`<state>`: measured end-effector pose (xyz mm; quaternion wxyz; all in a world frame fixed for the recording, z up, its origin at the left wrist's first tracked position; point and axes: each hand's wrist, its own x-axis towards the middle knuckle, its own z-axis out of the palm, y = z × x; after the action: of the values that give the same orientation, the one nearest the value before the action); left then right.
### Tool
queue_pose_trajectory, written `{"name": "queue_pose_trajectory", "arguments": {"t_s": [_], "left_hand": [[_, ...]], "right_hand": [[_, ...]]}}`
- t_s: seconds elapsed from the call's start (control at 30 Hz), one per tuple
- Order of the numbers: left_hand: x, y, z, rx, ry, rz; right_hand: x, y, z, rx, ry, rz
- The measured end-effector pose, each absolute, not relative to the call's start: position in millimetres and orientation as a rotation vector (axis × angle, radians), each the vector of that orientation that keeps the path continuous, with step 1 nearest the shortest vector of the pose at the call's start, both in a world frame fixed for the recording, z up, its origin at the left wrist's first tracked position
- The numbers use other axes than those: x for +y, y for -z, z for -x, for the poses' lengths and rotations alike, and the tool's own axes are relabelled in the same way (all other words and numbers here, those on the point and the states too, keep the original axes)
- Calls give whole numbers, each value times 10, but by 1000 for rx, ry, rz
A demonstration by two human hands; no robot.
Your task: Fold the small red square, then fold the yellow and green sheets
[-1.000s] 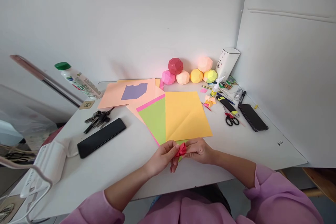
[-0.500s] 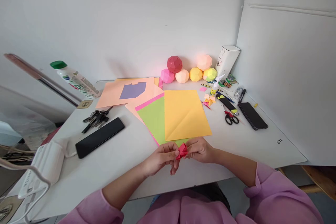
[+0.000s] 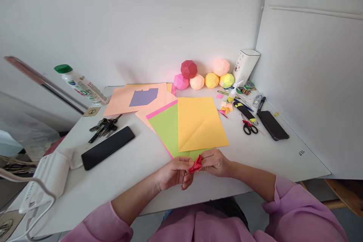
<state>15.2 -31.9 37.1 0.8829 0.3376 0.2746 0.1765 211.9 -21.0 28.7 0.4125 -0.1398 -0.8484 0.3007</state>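
Observation:
Between my hands, above the table's front part, is a small folded red paper piece (image 3: 195, 165). My left hand (image 3: 176, 172) pinches its left side with thumb and fingers. On the other side, the fingertips of my right hand (image 3: 216, 162) grip its right edge. Fingers cover part of the folds. Just beyond the hands lies a yellow paper sheet (image 3: 200, 121) with a diagonal crease, on top of a green sheet (image 3: 164, 128) and pink paper. A small folded orange and pink paper piece (image 3: 226, 107) rests to the right of the yellow sheet.
Faceted paper balls (image 3: 188, 69) are stacked by the wall. Right: scissors (image 3: 250, 127), a utility knife (image 3: 245, 111), a glue bottle (image 3: 231, 96) and a phone (image 3: 272, 125). Left: a black slab-like device (image 3: 108, 148), keys (image 3: 105, 127), a bottle (image 3: 82, 85) and a white power strip (image 3: 48, 179).
The red paper piece has turned slightly in my fingers and shows a different side. My left fingers have shifted a little. Things on the table stay in place.

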Motion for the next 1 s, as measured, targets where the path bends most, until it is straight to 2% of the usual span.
{"name": "queue_pose_trajectory", "arguments": {"t_s": [0.17,0.63,1.0], "left_hand": [[-335,-363,-145,606,-412,-756],[-416,-343,-161,727,-809,-1047],[-417,-338,-141,744,-775,-1211]], "right_hand": [[-216,-284,-2114,-2153,-772,390],[-225,-305,-2127,-2078,-817,587],[-219,-316,-2139,-2066,-999,711]]}}
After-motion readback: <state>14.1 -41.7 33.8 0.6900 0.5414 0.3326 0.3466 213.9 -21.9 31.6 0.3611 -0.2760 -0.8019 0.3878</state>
